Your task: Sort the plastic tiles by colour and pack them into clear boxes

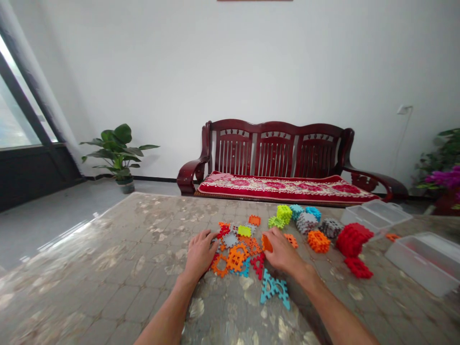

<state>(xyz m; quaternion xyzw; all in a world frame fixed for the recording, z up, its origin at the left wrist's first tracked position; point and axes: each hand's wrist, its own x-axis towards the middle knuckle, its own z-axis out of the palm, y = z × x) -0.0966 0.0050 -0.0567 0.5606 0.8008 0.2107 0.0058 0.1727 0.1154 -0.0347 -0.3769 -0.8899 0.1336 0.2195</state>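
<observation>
An orange toy piece [266, 243] is touched by the fingertips of the right hand [283, 251], but whether it is held tight cannot be told. The left hand [200, 253] is laid palm down at the edge of a messy pile of flat toy pieces [235, 256], and its grip is open wide. Both arms are reached forward. The pile is on the tabletop [108, 254]. Stacked red pieces [352, 238] are kept to the right, near a clear plastic box [424, 263].
</observation>
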